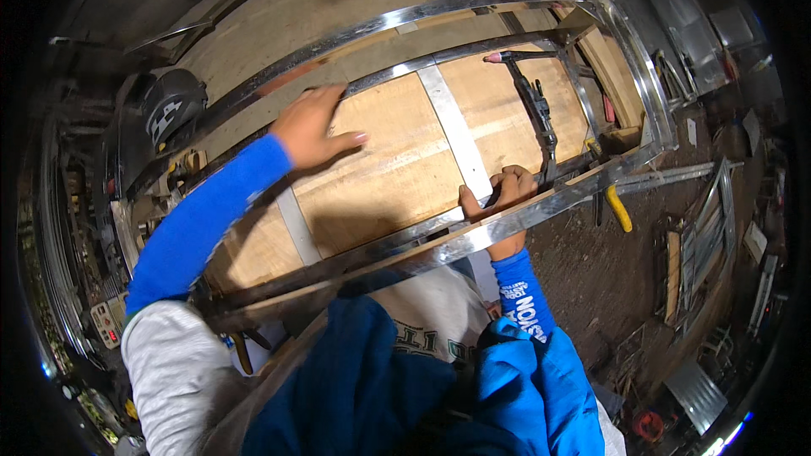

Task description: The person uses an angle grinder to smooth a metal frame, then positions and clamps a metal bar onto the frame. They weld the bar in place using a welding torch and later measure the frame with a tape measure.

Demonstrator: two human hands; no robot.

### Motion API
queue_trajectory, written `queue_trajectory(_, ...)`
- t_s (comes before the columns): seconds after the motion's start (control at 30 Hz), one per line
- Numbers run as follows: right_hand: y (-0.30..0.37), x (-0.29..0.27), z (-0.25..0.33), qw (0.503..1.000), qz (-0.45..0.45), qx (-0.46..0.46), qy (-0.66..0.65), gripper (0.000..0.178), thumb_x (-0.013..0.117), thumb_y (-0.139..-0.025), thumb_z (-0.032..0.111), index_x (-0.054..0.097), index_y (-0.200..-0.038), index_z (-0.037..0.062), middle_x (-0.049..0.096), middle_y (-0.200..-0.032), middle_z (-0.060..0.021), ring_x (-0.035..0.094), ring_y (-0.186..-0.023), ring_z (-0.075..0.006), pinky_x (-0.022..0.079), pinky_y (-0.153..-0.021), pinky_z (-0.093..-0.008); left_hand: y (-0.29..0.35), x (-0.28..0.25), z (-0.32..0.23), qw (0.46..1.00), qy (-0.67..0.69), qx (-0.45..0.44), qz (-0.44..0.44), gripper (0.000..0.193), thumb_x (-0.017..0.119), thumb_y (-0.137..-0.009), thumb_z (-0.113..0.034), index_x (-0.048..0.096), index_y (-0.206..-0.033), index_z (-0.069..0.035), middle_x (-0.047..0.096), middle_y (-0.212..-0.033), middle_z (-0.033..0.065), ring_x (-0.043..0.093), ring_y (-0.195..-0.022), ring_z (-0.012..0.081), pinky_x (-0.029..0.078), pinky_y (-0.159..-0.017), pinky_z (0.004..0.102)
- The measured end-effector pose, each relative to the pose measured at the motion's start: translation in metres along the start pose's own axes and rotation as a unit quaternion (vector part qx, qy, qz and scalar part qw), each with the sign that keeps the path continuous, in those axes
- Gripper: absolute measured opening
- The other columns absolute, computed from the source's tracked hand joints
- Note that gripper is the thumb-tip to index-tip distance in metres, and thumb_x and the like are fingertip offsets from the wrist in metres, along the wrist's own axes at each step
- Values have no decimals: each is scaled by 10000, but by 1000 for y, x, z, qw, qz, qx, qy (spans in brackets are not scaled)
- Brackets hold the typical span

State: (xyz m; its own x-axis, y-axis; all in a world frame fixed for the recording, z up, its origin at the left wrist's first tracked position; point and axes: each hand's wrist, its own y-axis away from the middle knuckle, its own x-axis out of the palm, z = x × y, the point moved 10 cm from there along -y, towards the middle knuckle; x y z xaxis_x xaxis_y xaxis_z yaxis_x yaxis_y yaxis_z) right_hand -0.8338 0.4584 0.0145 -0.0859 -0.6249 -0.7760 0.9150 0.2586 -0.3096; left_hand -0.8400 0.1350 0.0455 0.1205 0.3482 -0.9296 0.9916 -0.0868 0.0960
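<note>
A long shiny metal frame point(422, 13) lies in front of me, with wood panels point(372, 165) showing between its bars. My left hand point(317, 128) rests palm down at the far inner bar point(389, 74), its thumb stretched out over the wood. Near me, the fingers of my right hand point(507, 198) curl over the near inner bar point(435, 224), next to the end of a flat metal crosspiece point(454, 128). That hand reaches over the outer near bar point(477, 238). A black welding torch point(534, 105) with a pink nozzle lies on the right-hand wood.
A dark welding helmet point(176, 105) sits at the far left. Yellow-handled pliers point(618, 207) hang by the frame's right end. Metal frames and scrap point(701, 228) lie on the floor at right. A small control box point(107, 321) stands at lower left.
</note>
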Motion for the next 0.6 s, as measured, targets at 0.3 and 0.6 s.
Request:
queue_trajectory(0.3, 128, 61, -77, 615, -51, 491, -615, 491, 676, -1032, 336, 523, -1410, 63, 580, -1350, -119, 614, -1215, -275, 583, -958, -403, -57, 46, -135, 933, 118, 305, -150, 466, 763, -893, -275, 616, -1255, -21, 589, -1303, 204, 552, -1255, 396, 449, -1075, 490)
queue_trajectory(0.6, 56, 69, -65, 611, -47, 452, -648, 571, 737, -984, 253, 499, -1429, -15, 649, -1327, -170, 646, -1227, -320, 524, -1060, -515, -88, 123, -209, 939, 129, 316, -34, 228, 644, -978, -283, 684, -885, -79, 680, -811, 94, 649, -907, 310, 519, -852, 444)
